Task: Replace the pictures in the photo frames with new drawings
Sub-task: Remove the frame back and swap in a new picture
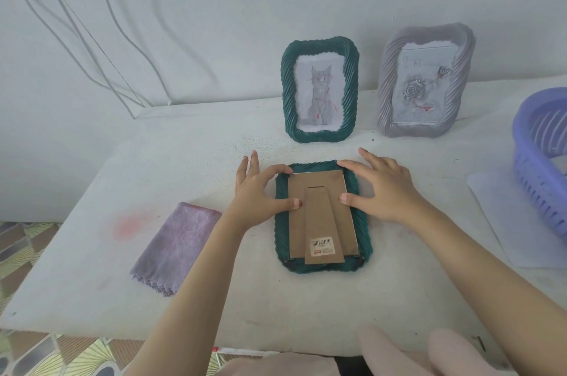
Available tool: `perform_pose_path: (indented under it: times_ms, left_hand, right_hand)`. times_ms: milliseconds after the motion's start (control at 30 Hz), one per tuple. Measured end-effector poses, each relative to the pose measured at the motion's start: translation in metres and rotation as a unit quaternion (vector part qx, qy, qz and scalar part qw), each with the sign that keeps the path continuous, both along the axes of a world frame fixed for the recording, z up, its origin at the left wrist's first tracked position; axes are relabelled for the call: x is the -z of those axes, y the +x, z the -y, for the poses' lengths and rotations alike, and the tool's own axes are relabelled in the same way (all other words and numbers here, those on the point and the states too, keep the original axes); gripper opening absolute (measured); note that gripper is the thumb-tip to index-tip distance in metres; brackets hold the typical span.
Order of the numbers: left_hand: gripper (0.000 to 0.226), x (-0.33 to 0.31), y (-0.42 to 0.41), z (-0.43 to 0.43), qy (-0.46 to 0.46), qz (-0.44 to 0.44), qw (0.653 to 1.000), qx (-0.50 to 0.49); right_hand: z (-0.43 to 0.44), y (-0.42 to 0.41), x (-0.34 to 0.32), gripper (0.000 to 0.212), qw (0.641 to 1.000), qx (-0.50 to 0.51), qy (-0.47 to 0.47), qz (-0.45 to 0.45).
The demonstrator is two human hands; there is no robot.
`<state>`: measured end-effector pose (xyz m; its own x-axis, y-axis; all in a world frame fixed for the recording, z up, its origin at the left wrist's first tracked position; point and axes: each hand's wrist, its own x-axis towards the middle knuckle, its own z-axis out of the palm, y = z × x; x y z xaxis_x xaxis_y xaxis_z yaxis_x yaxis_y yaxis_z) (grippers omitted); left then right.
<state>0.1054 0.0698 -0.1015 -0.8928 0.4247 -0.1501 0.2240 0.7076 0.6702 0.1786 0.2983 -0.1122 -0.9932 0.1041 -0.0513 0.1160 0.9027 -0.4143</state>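
Observation:
A dark green photo frame (322,267) lies face down in the middle of the table, its brown cardboard back (297,222) and stand facing up. My left hand (256,194) rests on its upper left side, thumb on the cardboard and index finger bent onto the top left corner. My right hand (383,188) lies flat on the upper right side, thumb on the cardboard and fingers spread over the rim. Behind it a second green frame (288,84) with a cat drawing (320,93) stands upright. A grey frame (387,84) with a rose drawing (420,84) stands to its right.
A folded purple cloth (175,247) lies on the table left of the face-down frame. At the right edge a purple plastic basket (537,145) sits beside a white sheet (521,231). The wall with hanging cables is close behind the table.

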Motion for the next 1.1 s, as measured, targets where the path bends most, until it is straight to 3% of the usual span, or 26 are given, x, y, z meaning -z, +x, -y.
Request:
perform_pose_path:
  times_ms: [233,400,567,667,833,1100]
  left_hand:
    - [0.055,0.0,0.002,0.001,0.001,0.01,1.0,-0.007]
    - [0.058,-0.002,0.008,-0.001,0.007,0.017,1.0,-0.016]
    - [0.046,0.003,0.027,-0.003,0.033,-0.071,0.997,0.006]
    - [0.038,0.006,0.037,-0.002,0.04,-0.1,0.994,0.034]
    - [0.038,0.006,0.052,0.014,0.045,-0.037,0.993,0.098]
    - [0.071,-0.002,0.053,0.023,-0.033,0.026,0.986,0.159]
  right_hand:
    - [0.003,0.003,0.0,0.046,1.0,-0.015,-0.006,-0.014]
    - [0.002,0.006,0.005,0.05,1.0,-0.009,-0.01,-0.016]
    - [0.004,0.012,0.014,0.065,0.995,0.005,-0.062,-0.08]
    - [0.007,0.025,0.013,0.062,0.986,-0.01,-0.121,-0.115]
    - [0.007,0.05,0.01,0.054,0.983,-0.075,-0.13,-0.108]
    - [0.002,0.07,0.01,0.056,0.984,-0.117,-0.134,-0.014]
